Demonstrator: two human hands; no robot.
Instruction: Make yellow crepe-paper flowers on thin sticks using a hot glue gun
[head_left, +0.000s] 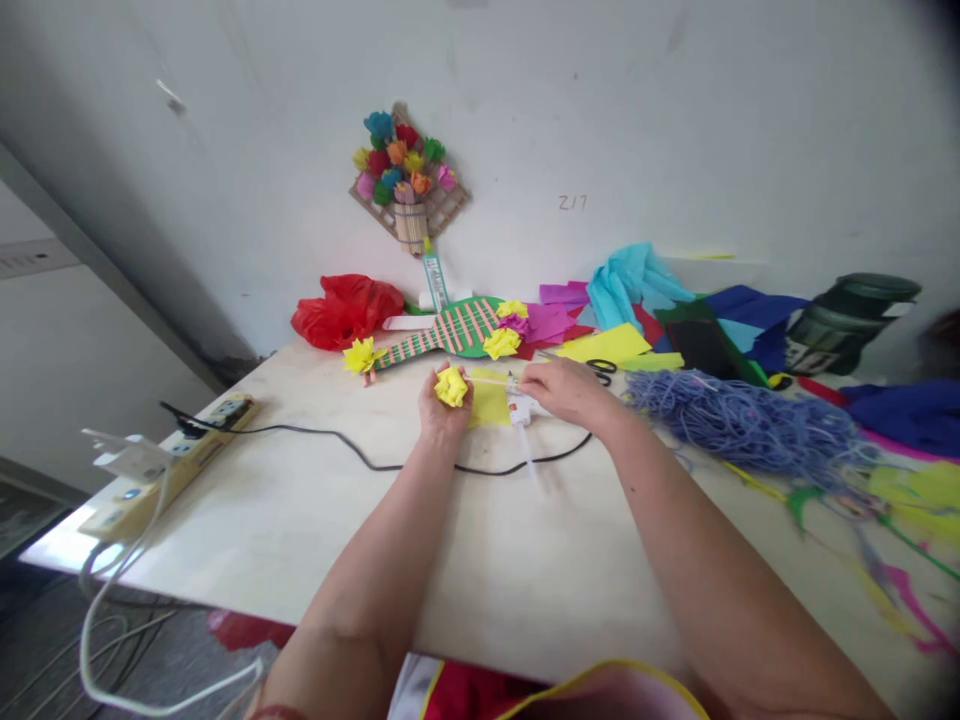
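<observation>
My left hand [444,405] is closed around a crumpled yellow paper flower [451,385], held above the table. My right hand [564,390] rests on the table, its fingers closed on a white glue gun [520,409] whose nozzle points toward the flower. A yellow paper sheet [489,403] lies under and between both hands. The glue gun's black cord [390,462] runs left across the table to a power strip [169,465]. Just beyond my hands lies a green and pink woven paper fan [450,333] with yellow and pink paper flowers on it.
Black scissors [601,370], sheets of coloured paper [607,342] and a heap of purple string [739,420] lie to the right. A red plastic bag [341,310] and a glue bottle [434,277] stand by the wall. A paper flower craft [407,175] hangs on the wall.
</observation>
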